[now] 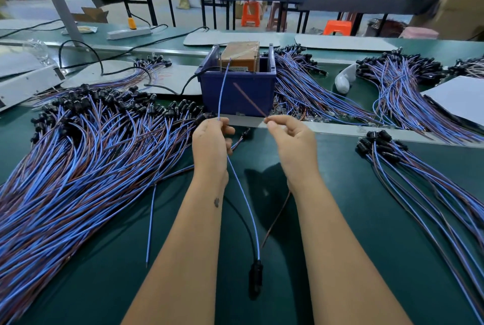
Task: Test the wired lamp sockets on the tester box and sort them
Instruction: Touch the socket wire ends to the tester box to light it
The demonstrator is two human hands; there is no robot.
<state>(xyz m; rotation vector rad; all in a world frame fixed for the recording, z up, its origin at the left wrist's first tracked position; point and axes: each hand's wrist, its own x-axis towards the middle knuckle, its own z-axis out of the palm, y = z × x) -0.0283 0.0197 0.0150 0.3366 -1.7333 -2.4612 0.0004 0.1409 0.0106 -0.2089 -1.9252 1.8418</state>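
My left hand pinches a blue wire whose free end points up toward the tester box, a brown block standing in a blue bin. Pinched in my right hand is a brown wire, its end slanting up and left in front of the bin. Both wires run down between my forearms to one black lamp socket lying on the green table near me. A second socket lead sticks out beside my left hand.
A big heap of blue-and-brown wired sockets fills the left. More bundles lie right of the bin, at the far right and near right. A loose blue wire lies by my left forearm. A black cable leads to the bin.
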